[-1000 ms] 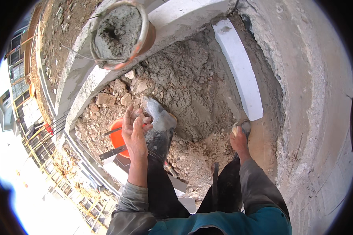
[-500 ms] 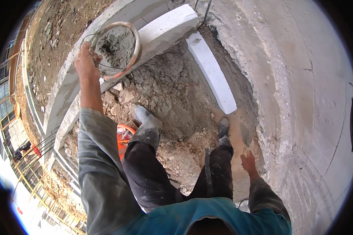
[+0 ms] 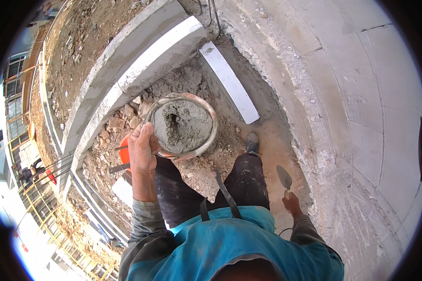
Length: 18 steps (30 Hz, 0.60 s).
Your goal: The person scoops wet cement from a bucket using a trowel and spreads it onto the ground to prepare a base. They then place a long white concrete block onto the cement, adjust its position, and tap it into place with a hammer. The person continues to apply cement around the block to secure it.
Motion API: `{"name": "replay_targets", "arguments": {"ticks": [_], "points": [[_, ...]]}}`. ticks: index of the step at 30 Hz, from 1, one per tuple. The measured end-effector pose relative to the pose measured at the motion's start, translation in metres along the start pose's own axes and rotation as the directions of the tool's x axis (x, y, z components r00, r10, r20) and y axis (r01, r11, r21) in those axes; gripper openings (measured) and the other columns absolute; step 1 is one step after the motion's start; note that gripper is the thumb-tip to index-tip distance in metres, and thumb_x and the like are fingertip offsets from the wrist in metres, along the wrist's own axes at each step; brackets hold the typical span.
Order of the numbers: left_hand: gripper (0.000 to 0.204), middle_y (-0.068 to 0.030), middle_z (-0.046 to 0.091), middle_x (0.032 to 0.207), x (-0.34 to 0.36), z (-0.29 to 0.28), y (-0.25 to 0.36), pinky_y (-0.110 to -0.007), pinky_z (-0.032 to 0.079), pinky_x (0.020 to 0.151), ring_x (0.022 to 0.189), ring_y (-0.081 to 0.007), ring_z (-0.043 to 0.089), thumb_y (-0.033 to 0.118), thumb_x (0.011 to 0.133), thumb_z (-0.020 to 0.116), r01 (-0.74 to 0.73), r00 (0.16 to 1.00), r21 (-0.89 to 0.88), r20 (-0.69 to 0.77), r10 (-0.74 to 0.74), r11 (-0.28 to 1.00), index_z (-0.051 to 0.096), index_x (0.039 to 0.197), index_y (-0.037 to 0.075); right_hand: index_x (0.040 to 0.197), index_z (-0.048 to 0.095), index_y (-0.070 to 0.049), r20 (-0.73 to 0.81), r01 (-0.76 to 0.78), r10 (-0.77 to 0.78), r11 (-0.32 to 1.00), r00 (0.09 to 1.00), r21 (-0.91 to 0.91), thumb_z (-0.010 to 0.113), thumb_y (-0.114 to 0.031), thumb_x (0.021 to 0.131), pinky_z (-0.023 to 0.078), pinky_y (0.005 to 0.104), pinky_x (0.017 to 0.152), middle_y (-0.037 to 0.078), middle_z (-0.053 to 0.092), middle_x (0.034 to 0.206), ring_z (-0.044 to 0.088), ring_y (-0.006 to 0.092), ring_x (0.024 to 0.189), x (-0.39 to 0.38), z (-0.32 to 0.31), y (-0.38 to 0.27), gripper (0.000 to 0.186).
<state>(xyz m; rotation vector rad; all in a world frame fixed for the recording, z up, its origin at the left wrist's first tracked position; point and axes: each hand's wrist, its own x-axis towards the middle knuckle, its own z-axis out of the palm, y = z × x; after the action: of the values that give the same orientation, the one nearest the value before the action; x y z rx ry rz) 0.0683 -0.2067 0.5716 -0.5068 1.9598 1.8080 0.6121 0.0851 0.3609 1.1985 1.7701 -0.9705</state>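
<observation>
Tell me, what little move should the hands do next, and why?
Perhaps settle the bucket gently on the rubble: the left hand grips at its edge, grey mix fills much of it, and the right hand is busy holding a trowel.

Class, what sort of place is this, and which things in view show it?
Probably an outdoor building site: the left hand holds a bucket of grey, mortar-like mix, the right hand holds a trowel, and broken stones lie beside a low wall.
</observation>
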Motion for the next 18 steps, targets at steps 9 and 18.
{"name": "replay_targets", "arguments": {"ticks": [9,18], "points": [[0.032,0.0063,0.04,0.056,-0.134,0.062,-0.127,-0.022,0.026,0.041,0.045,-0.0039,0.034,0.026,0.093,0.063,0.235,0.959,-0.144,0.195,-0.205,0.961,0.048,0.067,0.015,0.109,0.055,0.0,-0.173,0.126,-0.152,0.981,0.973,-0.149,0.065,-0.018,0.078,0.051,0.0486,0.076,0.027,0.066,0.09,0.064,0.0448,0.088,-0.013,-0.125,0.05,0.037],[0.028,0.0049,0.046,0.057,-0.2,0.103,-0.183,-0.022,0.028,0.045,0.048,-0.0028,0.034,0.011,0.091,0.061,0.18,0.983,-0.219,0.076,-0.168,0.959,0.048,0.066,0.012,0.106,0.056,-0.002,-0.069,0.13,-0.159,0.941,0.985,-0.313,0.065,-0.019,0.079,0.051,0.0496,0.077,0.028,0.066,0.092,0.064,0.0458,0.09,-0.014,-0.166,0.079,0.033]]}}
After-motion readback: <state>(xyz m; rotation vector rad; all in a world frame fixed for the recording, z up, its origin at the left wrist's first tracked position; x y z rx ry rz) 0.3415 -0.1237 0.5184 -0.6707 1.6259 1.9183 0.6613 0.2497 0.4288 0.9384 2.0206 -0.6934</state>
